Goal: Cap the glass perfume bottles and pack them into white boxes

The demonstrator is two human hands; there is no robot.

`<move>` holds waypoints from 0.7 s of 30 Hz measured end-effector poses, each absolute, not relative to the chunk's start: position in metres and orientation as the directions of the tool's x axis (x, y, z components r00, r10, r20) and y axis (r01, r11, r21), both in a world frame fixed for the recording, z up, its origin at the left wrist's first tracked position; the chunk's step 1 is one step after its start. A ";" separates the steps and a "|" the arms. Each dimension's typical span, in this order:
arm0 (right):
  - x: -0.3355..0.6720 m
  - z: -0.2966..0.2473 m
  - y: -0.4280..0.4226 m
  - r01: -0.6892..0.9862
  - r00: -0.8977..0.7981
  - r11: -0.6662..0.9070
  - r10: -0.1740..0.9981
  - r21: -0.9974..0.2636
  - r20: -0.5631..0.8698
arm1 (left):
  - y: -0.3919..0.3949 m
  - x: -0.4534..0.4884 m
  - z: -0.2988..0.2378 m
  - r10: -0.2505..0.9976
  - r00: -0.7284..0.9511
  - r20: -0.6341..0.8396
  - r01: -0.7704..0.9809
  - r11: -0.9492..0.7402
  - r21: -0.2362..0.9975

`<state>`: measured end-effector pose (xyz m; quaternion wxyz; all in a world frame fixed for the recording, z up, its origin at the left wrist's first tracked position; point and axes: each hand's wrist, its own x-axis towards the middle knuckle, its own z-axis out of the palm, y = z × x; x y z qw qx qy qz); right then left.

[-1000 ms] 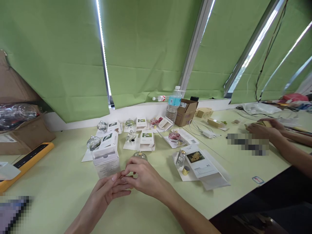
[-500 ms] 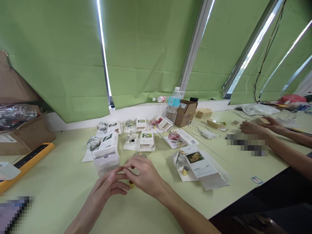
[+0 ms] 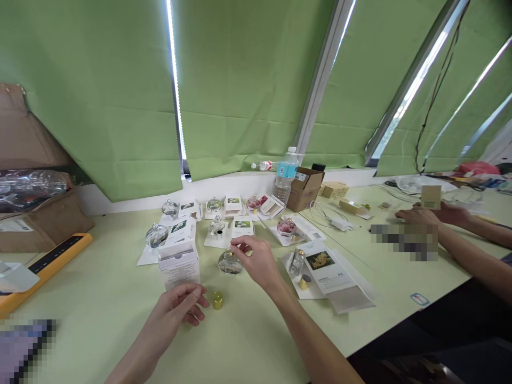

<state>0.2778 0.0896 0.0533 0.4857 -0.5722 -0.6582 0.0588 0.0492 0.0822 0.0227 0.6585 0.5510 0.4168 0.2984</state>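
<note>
A round clear glass perfume bottle (image 3: 230, 263) with a gold neck stands on the table in front of me. The fingertips of my right hand (image 3: 256, 261) are pinched together right at its neck; what they hold, if anything, is too small to make out. My left hand (image 3: 178, 309) hovers low over the table, fingers loosely curled and apart, with nothing visible in it. Just right of those fingers sits a gold cap (image 3: 217, 300). Behind my left hand stands an upright white box (image 3: 179, 264) with its top flap showing.
Several more perfume bottles, such as a pink one (image 3: 286, 227), lie among white cartons and cards. To the right is a flower-printed card (image 3: 334, 274) with a clear bottle (image 3: 296, 262). A water bottle (image 3: 285, 178) stands behind. At far right, another person's hands (image 3: 424, 216) hold a small box.
My hands have separated. The right hand moved up and right to the bottle's neck, while the left drew slightly down and left, uncovering the gold cap. The other person's box is now upright.
</note>
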 end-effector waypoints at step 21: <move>0.281 0.051 0.088 0.809 -0.035 0.347 0.834 -0.475 0.551 | 0.081 0.047 0.027 0.832 0.516 -0.203 0.112 0.170 0.979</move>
